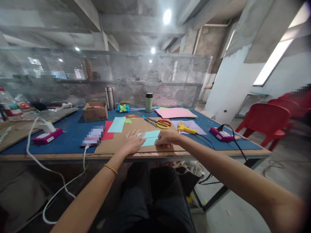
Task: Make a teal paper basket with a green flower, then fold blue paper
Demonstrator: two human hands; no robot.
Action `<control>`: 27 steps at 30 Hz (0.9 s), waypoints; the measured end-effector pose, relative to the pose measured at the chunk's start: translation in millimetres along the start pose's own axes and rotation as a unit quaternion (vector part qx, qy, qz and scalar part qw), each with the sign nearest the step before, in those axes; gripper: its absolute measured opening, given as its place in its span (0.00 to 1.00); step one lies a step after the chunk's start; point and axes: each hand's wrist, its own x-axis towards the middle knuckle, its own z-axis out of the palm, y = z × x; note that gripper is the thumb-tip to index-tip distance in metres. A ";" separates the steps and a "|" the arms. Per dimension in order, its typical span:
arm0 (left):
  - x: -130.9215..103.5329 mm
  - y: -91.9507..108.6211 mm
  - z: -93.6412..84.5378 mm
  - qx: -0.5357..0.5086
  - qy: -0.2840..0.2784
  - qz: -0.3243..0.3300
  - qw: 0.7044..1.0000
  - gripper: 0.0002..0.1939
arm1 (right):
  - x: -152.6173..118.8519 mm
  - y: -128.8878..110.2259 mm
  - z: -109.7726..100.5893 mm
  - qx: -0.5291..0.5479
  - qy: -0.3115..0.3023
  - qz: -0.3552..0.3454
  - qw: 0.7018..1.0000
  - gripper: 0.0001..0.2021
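Note:
A light blue sheet of paper [150,138] with a line across it lies on the brown cardboard [119,144] in front of me. My left hand [133,142] rests on its left side, fingers spread, a ring on one finger. At the sheet's right side, my right hand [167,138] is closed, its fingers curled against the paper; what they hold, if anything, is hidden. Just beyond the sheet lie yellow-handled scissors [162,126] and red-handled scissors [167,122]. Another light blue piece [117,125] lies to the left, partly over red paper [108,130].
A yellow glue gun [187,128] lies on purple paper [201,127] to the right. Behind are pink paper [175,112], a green bottle [148,103], a steel flask [110,98] and a cardboard box [95,112]. A phone [93,136] and purple power strips [47,136] flank the cardboard.

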 end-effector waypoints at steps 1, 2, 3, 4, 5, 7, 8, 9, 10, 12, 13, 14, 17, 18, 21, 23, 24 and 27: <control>0.5 -0.8 1.5 0.001 0.004 0.002 1.000 0.29 | -1.7 1.3 -0.3 0.003 0.001 0.006 1.000 0.17; 0.8 -1.5 2.9 0.002 0.008 0.004 1.000 0.29 | -3.7 2.6 -0.8 0.006 0.004 0.012 1.000 0.17; 0.9 -1.9 4.0 0.004 0.012 0.005 1.000 0.29 | -5.9 3.9 -1.5 0.008 0.006 0.019 1.000 0.17; 0.9 -2.2 4.7 0.005 0.015 0.006 1.000 0.29 | -8.1 5.3 -2.4 0.009 0.008 0.026 1.000 0.17; 0.9 -2.2 5.2 0.007 0.018 0.007 1.000 0.29 | -10.3 7.0 -3.7 0.009 0.010 0.033 0.999 0.17; 0.7 -2.0 5.3 0.012 0.020 0.009 1.000 0.28 | -14.4 11.2 -6.7 0.006 0.014 0.049 0.999 0.16; 0.6 -1.8 5.0 0.014 0.020 0.010 1.000 0.29 | -16.2 13.6 -8.3 0.005 0.016 0.056 0.998 0.15; 0.5 -1.6 4.5 0.016 0.017 0.010 1.000 0.29 | -17.9 16.1 -9.6 0.003 0.019 0.063 0.998 0.15; 0.4 -1.3 4.0 0.017 0.013 0.009 1.000 0.29 | -19.5 18.6 -10.7 0.002 0.022 0.068 0.997 0.15; 0.0 -0.7 2.5 0.017 0.005 0.007 1.000 0.30 | -22.7 23.0 -11.7 0.000 0.027 0.073 0.997 0.14; -0.3 -0.4 1.7 0.018 0.001 0.005 1.000 0.30 | -24.3 24.8 -11.7 -0.002 0.030 0.074 0.997 0.14; -0.7 0.0 0.9 0.019 -0.001 0.003 1.000 0.30 | -25.8 26.4 -11.6 -0.004 0.033 0.076 0.997 0.14; -2.3 1.2 -1.4 0.020 -0.005 0.002 1.000 0.29 | -29.6 30.8 -12.9 -0.019 0.046 0.077 0.996 0.14; -2.7 1.6 -2.0 0.020 -0.005 0.002 1.000 0.29 | -30.2 32.0 -14.3 -0.027 0.059 0.074 0.995 0.14; -3.1 2.2 -3.3 0.021 -0.008 0.002 1.000 0.29 | -28.0 31.7 -18.9 -0.054 0.131 0.047 0.989 0.09; -2.4 2.6 -3.7 0.021 -0.014 0.002 1.000 0.29 | -22.7 25.8 -17.8 -0.064 0.179 0.014 0.982 0.11; -1.9 2.8 -3.7 0.020 -0.018 0.002 1.000 0.29 | -19.1 21.1 -14.6 -0.067 0.198 -0.004 0.978 0.13; -0.5 3.1 -2.5 0.014 -0.023 -0.001 1.000 0.29 | -6.3 4.8 5.2 -0.083 0.245 -0.041 0.965 0.13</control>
